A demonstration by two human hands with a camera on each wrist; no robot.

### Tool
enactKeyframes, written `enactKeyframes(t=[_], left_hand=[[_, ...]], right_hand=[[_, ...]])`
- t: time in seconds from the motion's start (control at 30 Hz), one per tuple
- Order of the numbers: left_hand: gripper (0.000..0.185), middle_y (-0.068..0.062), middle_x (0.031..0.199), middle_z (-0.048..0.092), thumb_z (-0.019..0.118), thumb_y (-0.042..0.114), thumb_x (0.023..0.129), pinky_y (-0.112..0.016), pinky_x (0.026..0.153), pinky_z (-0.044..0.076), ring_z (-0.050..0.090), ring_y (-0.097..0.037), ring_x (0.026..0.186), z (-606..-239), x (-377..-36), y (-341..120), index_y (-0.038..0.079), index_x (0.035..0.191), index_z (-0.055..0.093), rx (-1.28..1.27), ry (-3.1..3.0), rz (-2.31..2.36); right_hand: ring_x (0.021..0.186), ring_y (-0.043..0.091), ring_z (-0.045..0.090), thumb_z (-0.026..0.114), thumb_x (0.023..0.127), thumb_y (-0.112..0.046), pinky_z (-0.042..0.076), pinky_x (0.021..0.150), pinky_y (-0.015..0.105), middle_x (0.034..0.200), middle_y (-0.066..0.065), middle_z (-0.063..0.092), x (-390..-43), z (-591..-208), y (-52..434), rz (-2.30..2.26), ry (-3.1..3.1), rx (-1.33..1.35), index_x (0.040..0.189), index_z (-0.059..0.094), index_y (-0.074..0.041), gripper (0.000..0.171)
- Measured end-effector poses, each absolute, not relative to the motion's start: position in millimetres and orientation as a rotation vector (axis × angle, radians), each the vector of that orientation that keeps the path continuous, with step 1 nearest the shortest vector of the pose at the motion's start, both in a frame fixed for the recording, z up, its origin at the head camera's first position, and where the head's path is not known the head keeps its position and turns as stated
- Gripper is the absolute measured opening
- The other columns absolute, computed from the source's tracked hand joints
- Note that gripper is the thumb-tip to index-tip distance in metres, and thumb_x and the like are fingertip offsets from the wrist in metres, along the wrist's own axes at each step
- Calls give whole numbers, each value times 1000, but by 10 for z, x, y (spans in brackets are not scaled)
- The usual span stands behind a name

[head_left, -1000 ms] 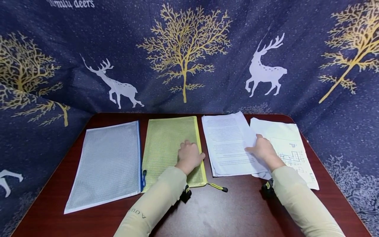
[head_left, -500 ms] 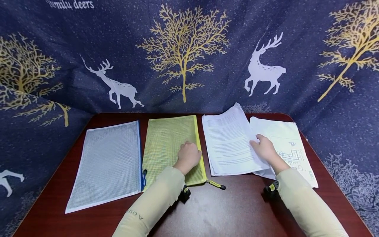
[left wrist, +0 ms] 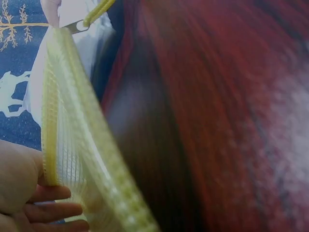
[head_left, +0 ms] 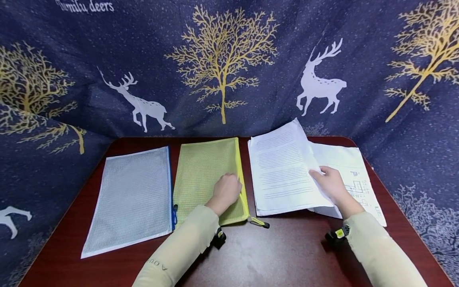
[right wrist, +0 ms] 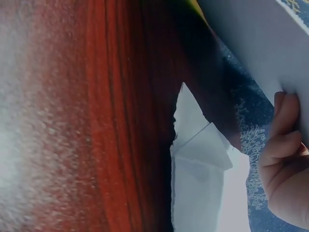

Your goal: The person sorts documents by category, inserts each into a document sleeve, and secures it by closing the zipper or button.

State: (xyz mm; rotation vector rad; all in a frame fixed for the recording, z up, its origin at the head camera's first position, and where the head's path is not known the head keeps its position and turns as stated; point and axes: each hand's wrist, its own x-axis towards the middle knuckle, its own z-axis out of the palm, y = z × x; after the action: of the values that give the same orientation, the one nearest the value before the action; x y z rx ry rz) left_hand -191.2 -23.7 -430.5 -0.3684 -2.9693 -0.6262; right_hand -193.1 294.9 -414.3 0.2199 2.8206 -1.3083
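Observation:
My left hand [head_left: 226,190] grips the zip edge of a yellow mesh zip pouch [head_left: 201,163] lying on the table. The left wrist view shows the pouch mouth [left wrist: 96,145] parted, with several fingers [left wrist: 53,210] against the inside of one wall. A zip pull [head_left: 259,222] hangs at its near corner. My right hand [head_left: 331,184] pinches the right edge of printed paper sheets [head_left: 277,171], thumb on top, fingers beneath. Their right side is raised and tilted, the far right corner highest. In the right wrist view, the fingers [right wrist: 285,116] press on the underside of the lifted paper [right wrist: 260,43].
A white mesh pouch with a blue zip [head_left: 132,199] lies at the left. To the right, under my right forearm, are sheets with a printed diagram [head_left: 344,159]. A blue cloth with deer and trees [head_left: 258,99] hangs behind the dark red table [head_left: 272,255].
My right hand has pinched the printed sheets and lifted their right side, moving slightly right. My left hand has closed on the yellow pouch's edge and raised it, parting its mouth.

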Motion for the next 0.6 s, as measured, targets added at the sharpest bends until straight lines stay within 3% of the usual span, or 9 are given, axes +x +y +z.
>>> enactKeyframes(t=[0.23,0.6], left_hand=[[21,-1,65,49,54,11,89,-23,48,40,46,-14,57,-4297,-1893,-254,9,69,50,-441,-2952,-670],[18,0,65,48,54,11,90,-21,50,40,44,-13,57,-4302,-1958,-273,8,72,52,-511,-2911,-680]], right_hand=[[63,5,62,47,97,-39,54,57,28,79,-7,65,-1866,-4138,2978,-1467,2634,305,130,47,8,58],[63,3,64,52,95,-38,55,57,26,72,-16,64,-1793,-4140,2979,-1620,2497,321,133,42,10,62]])
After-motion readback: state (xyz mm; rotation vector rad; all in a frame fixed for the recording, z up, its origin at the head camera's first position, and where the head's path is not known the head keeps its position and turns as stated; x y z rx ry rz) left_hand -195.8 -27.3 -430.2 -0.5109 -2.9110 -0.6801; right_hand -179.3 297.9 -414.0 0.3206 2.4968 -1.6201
